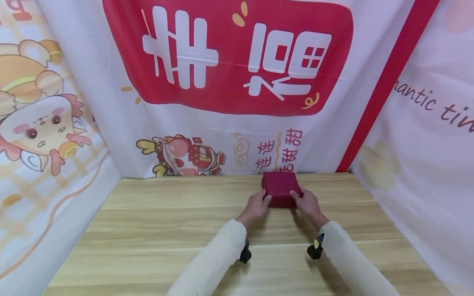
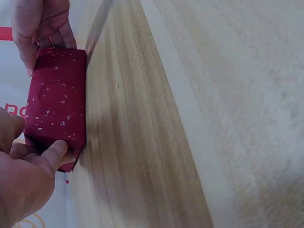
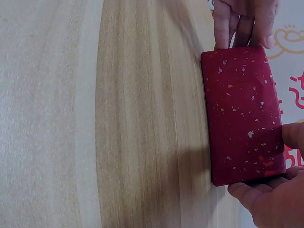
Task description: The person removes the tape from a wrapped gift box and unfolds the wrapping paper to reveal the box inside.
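Observation:
A dark red box (image 1: 280,185) flecked with pale and gold specks sits at the back of the wooden table, right of the middle. My left hand (image 1: 257,204) grips its left end, and my right hand (image 1: 307,203) holds the right end with the thumb on the top front edge. In the left wrist view, the left hand's fingers (image 2: 53,154) bend round the lower end of the box (image 2: 57,95). The right wrist view has the right hand (image 3: 278,199) at the near end of the box (image 3: 242,118), its fingertips partly hidden behind it.
The wood-grain table (image 1: 177,230) runs back to a printed white cloth (image 1: 222,123) directly behind the box. More printed cloths hang at the left (image 1: 40,135) and right (image 1: 418,135) sides. Each wrist wears a small black device (image 1: 315,247).

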`<state>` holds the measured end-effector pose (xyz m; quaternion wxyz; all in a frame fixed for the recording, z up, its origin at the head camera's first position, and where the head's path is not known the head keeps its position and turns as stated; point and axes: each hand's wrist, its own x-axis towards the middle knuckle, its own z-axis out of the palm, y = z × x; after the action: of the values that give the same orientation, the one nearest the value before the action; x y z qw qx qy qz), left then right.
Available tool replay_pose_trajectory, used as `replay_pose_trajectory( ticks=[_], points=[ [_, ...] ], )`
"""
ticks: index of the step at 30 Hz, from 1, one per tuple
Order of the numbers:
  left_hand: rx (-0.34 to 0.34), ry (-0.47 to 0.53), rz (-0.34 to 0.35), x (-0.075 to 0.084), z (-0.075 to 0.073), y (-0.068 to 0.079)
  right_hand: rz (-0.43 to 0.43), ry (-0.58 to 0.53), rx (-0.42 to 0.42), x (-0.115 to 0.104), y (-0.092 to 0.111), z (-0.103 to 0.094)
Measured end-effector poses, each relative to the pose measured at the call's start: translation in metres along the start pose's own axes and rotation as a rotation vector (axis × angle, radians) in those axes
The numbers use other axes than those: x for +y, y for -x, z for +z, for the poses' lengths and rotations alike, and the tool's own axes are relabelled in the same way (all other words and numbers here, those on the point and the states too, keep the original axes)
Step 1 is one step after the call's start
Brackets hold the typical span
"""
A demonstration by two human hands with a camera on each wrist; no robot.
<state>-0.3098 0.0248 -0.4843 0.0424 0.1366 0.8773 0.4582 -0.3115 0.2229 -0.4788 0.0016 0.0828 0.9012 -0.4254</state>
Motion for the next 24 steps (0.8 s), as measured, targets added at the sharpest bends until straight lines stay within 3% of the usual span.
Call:
replay_pose_trajectory(
  ticks=[8,12,24],
  points=[
    [0.009,-0.031,-0.037,-0.001,-0.001,0.001,0.061,-0.043,-0.06,-0.006,0.005,0.002],
    [0.012,-0.056,-0.032,-0.002,-0.005,0.005,0.049,-0.034,-0.042,-0.008,0.009,0.005],
    [-0.044,0.043,-0.168,-0.004,-0.019,0.011,0.043,-0.073,-0.065,-0.013,0.017,0.012]
  ],
)
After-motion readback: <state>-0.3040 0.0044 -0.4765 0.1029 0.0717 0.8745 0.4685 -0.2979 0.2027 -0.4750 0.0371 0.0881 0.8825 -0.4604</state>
